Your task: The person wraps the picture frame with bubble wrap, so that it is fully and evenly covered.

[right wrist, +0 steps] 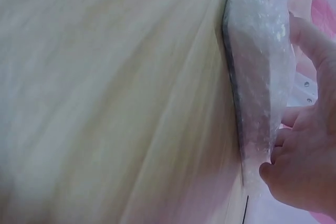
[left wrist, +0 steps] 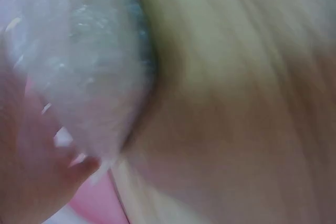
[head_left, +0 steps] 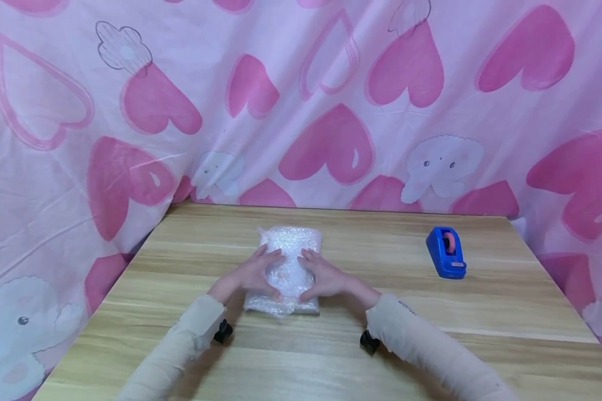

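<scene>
"Two bare hands at work: left hand (head_left: 253, 274), right hand (head_left: 328, 277). Pose?"

"Facing each other over the flat rectangular package in clear bubble wrap (head_left: 290, 245). Forearms in cream sleeves (head_left: 421, 334) angle inward. Fingers spread, lightly bent, tips on the wrap, not closed round it."

"Package position?"

"Slightly left of centre on the wood-grain table (head_left: 501, 312), long side front to back. Far end short of the back edge, where pink heart-print cloth (head_left: 281, 33) hangs."

"Room?"

"Bare wood both sides and in front. Rightward, blue plastic tape dispenser (head_left: 442, 262), well apart from right hand."
</scene>
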A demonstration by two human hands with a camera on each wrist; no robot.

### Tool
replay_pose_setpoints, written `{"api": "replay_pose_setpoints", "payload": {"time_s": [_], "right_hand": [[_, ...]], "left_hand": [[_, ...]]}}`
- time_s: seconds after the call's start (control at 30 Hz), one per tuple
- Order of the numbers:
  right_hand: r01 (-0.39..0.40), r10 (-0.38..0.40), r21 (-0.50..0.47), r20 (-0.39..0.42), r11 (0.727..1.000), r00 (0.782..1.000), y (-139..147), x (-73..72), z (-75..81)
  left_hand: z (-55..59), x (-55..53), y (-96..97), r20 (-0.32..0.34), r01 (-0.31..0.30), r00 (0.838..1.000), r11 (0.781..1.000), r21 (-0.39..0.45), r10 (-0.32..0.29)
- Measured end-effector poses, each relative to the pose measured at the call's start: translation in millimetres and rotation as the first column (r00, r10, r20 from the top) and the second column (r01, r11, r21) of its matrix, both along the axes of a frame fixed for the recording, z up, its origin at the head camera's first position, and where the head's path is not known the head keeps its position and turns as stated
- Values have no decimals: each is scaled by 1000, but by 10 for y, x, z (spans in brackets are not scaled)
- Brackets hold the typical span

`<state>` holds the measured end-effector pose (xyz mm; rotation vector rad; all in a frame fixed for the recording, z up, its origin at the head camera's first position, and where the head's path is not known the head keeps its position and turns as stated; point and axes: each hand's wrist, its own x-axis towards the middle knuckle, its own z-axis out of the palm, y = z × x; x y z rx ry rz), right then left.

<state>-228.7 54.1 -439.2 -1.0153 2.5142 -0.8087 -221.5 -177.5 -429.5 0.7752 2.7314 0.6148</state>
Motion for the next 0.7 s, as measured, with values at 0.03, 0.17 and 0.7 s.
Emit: {"api": "replay_pose_setpoints", "payload": {"time_s": [0.03, 0.17, 0.7], "right_hand": [[3, -3, 7, 3, 1000, 1000, -1, 7, 8], [10, -10, 23, 16, 1000, 1000, -8, 27, 41], [2, -2, 8, 40, 1000, 999, -9, 29, 37]], "left_hand": [[-4, -2, 2, -9, 1, 1000, 1000, -6, -2], [16, -25, -13, -45, 12, 999, 1000, 25, -11], [-197, -222, -155, -12, -1, 1000, 979, 205, 3]]}}
